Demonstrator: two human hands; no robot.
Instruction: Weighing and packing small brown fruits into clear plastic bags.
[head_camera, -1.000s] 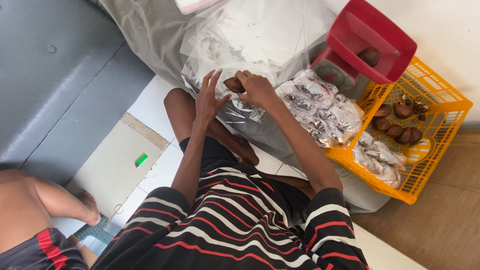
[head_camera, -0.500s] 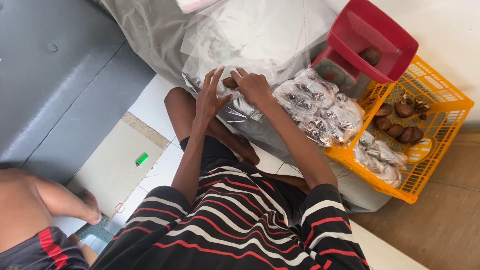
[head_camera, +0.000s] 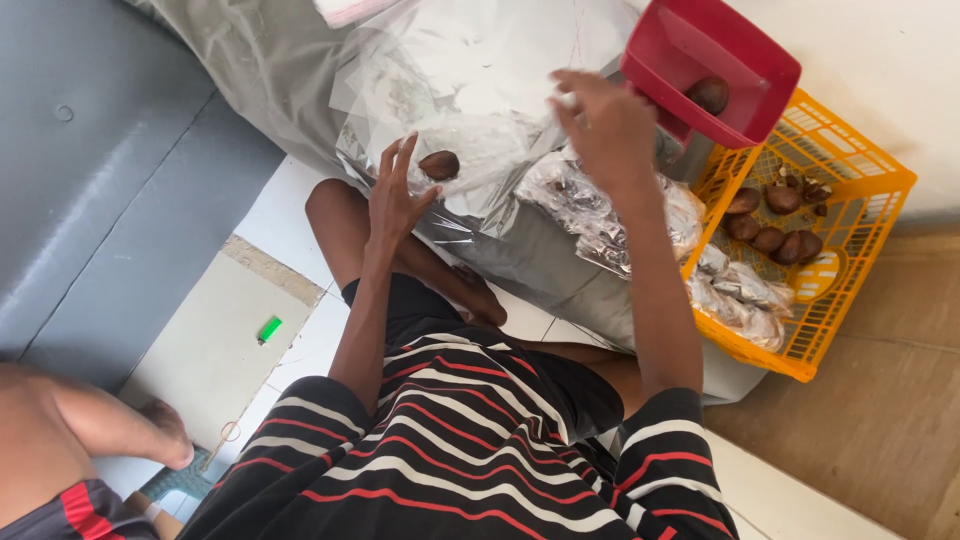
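Packing part done: filled bags (head_camera: 600, 215) piled by yellow crate (head_camera: 880, 200); loose fruit (head_camera: 775, 225) left. Left hand (head_camera: 395, 195) spread beside brown fruit (head_camera: 438, 164) in clear bag (head_camera: 480, 150); right hand (head_camera: 605, 125) pinching bag edge.

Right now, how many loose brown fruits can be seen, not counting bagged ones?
8: one on the clear plastic by the left hand, one in the red tray, about six in the yellow basket. More may be hidden.

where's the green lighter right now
In the head view the green lighter lies on the pale floor at lower left, left of the person's left forearm.
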